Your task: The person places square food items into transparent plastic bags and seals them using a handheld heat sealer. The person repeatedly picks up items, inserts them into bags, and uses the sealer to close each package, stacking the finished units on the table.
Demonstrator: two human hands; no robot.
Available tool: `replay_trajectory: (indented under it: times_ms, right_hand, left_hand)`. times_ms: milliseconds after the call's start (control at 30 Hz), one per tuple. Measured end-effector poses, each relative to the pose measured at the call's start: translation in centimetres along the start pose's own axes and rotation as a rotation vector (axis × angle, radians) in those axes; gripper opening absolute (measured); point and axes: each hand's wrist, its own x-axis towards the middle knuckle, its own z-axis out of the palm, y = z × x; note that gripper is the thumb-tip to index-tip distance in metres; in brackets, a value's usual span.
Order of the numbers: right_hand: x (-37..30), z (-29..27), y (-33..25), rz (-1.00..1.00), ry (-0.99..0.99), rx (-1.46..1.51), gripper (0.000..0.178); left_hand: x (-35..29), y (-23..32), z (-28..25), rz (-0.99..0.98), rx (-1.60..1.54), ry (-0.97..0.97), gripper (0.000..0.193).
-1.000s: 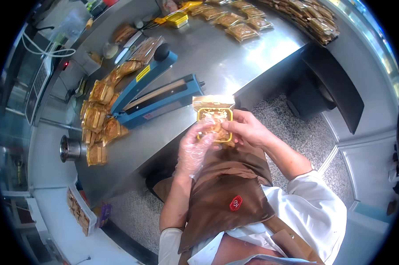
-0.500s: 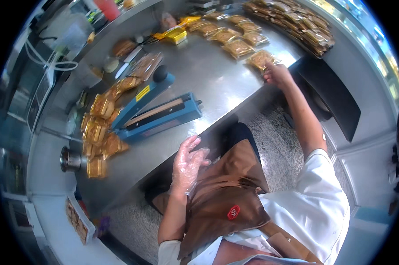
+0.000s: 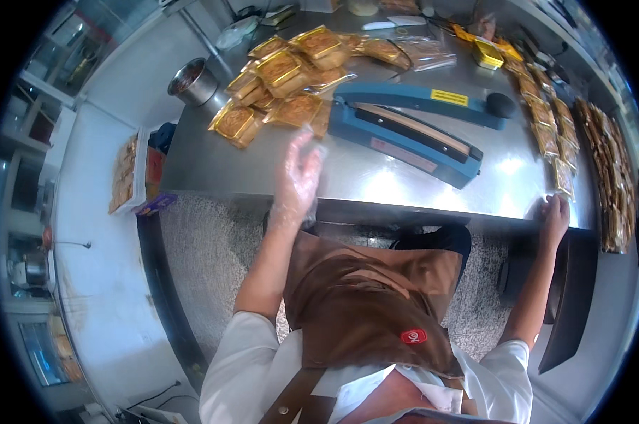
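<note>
My left hand [image 3: 301,173], in a clear plastic glove, is raised near the table's front edge, fingers stretched and slightly blurred, holding nothing. Just beyond its fingertips lies a pile of clear-wrapped food packs with gold trays [image 3: 280,71]. My bare right hand [image 3: 556,215] is at the front right edge, fingers curled at the near end of a wrapped food pack [image 3: 562,177]. That pack is the nearest in rows of similar packs [image 3: 542,113]. Between my hands stands a blue bar heat sealer [image 3: 411,152], its black-knobbed arm [image 3: 499,106] raised off the sealing strip.
A tall stack of flat wrapped packs [image 3: 605,169] borders the right side. A steel pot [image 3: 193,83] stands at the back left. Knives [image 3: 397,22] and a yellow box [image 3: 487,54] lie at the back. A white tray of food [image 3: 127,173] is left of the steel table [image 3: 220,173].
My view has swung left, bringing the pile and sealer to the centre. My left hand has come up over the table edge toward the pile. My right hand stays by the same pack.
</note>
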Motion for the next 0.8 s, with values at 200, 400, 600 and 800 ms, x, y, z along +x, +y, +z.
replay_trajectory:
  times_ms: [200, 400, 600, 800]
  right_hand:
    - [-1.3, 0.7, -0.8, -0.056, 0.028, -0.118, 0.03]
    - [-7.7, 3.4, -5.3, -0.061, -0.069, -0.089, 0.029]
    - [-19.0, 9.8, -13.0, -0.241, -0.345, -0.045, 0.018]
    - [-24.8, 18.1, -17.9, -0.228, -0.86, 0.018, 0.017]
  left_hand:
    - [6.1, -0.2, -3.1, 0.211, 0.657, -0.023, 0.05]
    - [6.9, -1.3, -3.8, 0.168, 0.78, -0.208, 0.057]
    - [5.7, 1.6, -5.0, 0.059, 0.728, -0.328, 0.056]
    - [3.2, 1.7, -6.4, 0.167, 0.775, -0.279, 0.055]
